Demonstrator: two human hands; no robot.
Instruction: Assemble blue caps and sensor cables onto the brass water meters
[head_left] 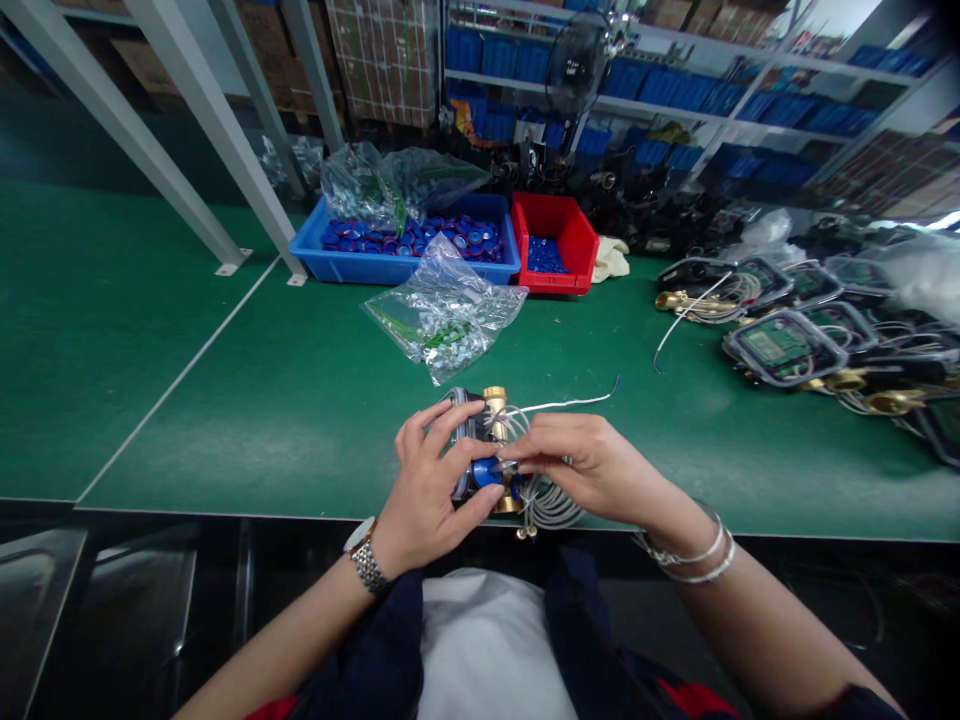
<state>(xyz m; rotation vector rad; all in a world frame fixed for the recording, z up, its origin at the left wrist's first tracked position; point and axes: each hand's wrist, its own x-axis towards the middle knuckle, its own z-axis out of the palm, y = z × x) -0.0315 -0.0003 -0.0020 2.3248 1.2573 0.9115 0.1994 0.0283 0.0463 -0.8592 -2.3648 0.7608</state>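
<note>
A meter with a brass pipe body (494, 396) lies on its side near the front edge of the green bench. My left hand (435, 475) wraps over its dark casing and steadies it, thumb and fingers on either side of a blue part (486, 472). Against that blue part, my right hand (574, 455) pinches something small between thumb and fingertips; its kind is hidden. A coil of grey cable (553, 505) from the meter hangs below the right hand, and a white cable end (577, 402) stretches out to the right.
Behind the meter lies a clear plastic bag (450, 325) of small pale and green pieces. Further back stand a blue bin (405, 268) of blue caps and a red bin (559, 280) of small blue parts. Several meters (784, 345) are heaped at right; metal posts (217, 150) rise at left.
</note>
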